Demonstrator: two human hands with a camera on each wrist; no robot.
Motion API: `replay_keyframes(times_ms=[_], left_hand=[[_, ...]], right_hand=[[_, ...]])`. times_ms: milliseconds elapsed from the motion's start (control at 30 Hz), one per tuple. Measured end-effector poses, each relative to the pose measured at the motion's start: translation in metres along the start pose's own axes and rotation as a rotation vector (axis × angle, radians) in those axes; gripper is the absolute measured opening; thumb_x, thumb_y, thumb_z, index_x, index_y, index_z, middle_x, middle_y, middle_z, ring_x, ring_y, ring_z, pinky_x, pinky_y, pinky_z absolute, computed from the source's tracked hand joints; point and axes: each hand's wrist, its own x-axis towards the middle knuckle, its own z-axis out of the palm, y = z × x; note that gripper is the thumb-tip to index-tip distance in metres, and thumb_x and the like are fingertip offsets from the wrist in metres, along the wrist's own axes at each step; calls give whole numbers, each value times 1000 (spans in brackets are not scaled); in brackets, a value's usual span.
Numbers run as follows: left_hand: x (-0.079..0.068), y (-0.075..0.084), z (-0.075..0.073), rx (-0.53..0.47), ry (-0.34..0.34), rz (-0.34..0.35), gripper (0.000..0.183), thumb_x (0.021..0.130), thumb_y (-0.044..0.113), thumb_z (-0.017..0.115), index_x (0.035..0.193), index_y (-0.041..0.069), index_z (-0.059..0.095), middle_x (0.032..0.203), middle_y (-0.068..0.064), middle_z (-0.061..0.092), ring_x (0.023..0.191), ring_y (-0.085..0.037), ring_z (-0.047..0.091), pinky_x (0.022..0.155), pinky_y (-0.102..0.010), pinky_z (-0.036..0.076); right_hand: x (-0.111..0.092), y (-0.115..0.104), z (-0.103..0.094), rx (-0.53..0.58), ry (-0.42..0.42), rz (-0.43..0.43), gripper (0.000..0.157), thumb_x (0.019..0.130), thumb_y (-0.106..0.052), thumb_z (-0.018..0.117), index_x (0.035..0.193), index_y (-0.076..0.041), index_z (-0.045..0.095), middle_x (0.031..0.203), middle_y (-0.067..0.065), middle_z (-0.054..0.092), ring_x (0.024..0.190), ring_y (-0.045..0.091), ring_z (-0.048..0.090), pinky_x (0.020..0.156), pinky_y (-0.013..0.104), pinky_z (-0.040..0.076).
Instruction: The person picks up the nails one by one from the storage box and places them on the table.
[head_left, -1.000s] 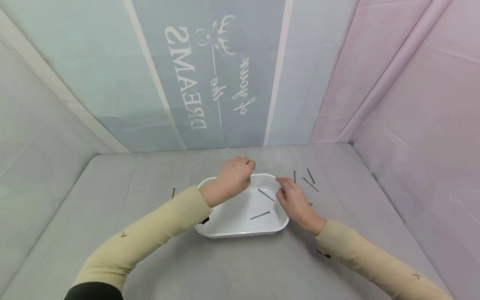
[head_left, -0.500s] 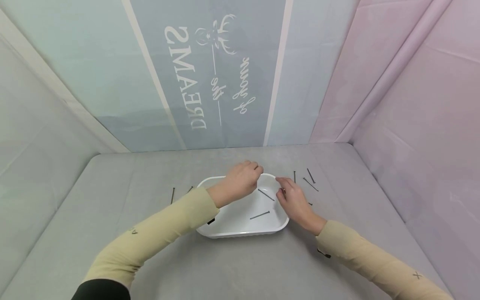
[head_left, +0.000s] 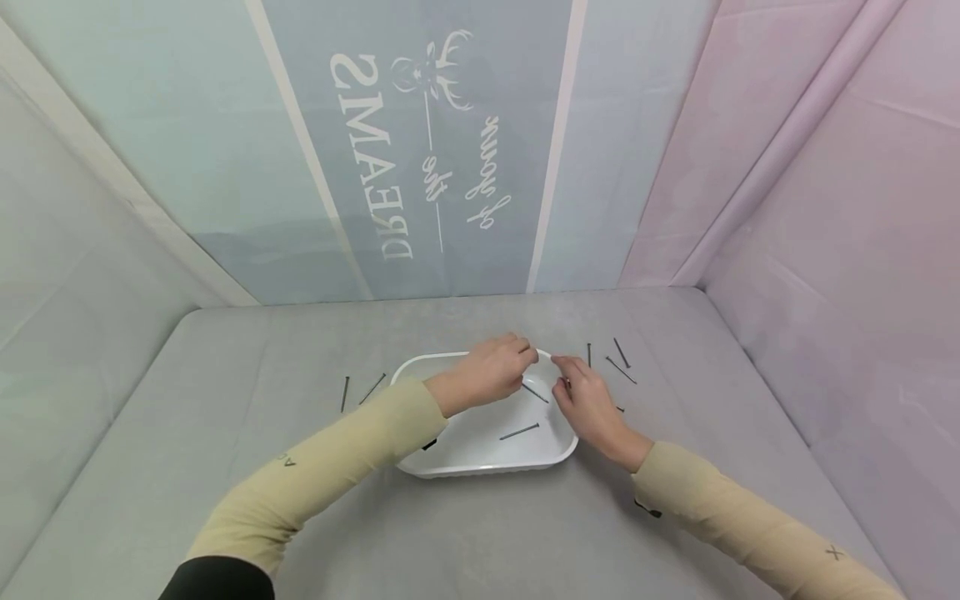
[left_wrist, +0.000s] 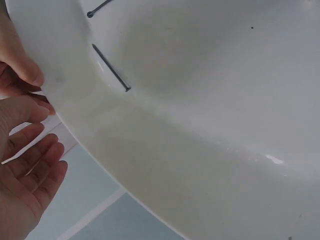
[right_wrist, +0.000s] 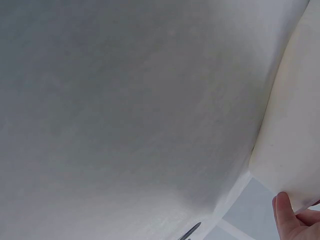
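A white tray (head_left: 480,468) with rounded corners stands on the table. Two nails lie inside it: the lower nail (head_left: 519,432) and the upper nail (head_left: 536,393), partly behind my left hand (head_left: 495,367). That hand hovers over the tray's far rim with loosely bent fingers; in the left wrist view, no nail shows between the left fingers (left_wrist: 45,165). My right hand (head_left: 592,408) holds the tray's right rim. The right wrist view shows the right thumb (right_wrist: 285,212) against the tray's outer wall and other fingers bent at the rim.
Right of the tray lie several loose nails, one a slanted nail (head_left: 621,370), with another end (head_left: 620,409) poking out beside my right hand. On the left are an upright-lying nail (head_left: 345,394) and a slanted nail (head_left: 372,388). A printed cloth wall (head_left: 487,267) rises behind the table.
My left hand has moved right and slightly nearer along the tray's far rim, uncovering the slanted nail at left. My right hand and the tray have stayed in place.
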Motion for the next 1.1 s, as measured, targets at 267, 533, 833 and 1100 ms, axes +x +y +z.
replay_keyframes(times_ms=[267,533,833,1100], left_hand=[[1,1,13,-42,-5,78,21,83,6,60,105,6,60,97,-3,59,89,-17,54,75,-25,46],[5,2,21,-27,-58,133,22,85,7,60,106,8,61,101,-2,59,96,-13,56,84,-20,44],[13,2,29,26,-95,183,21,87,8,59,107,8,62,102,-2,61,95,-11,56,82,-18,44],[16,4,39,45,-119,189,18,90,9,55,106,8,63,98,-1,60,90,-10,55,78,-18,44]], right_hand=[[0,0,0,0,6,-7,34,84,3,50,117,8,53,110,19,56,74,14,56,57,19,49],[0,1,-1,15,3,-8,34,84,2,50,117,8,53,110,19,56,74,15,56,57,21,49],[0,1,-1,2,1,-7,34,84,1,50,117,7,53,110,18,57,79,17,58,62,23,51],[0,1,-1,8,-4,9,34,85,1,50,118,7,53,110,17,57,77,15,57,61,21,51]])
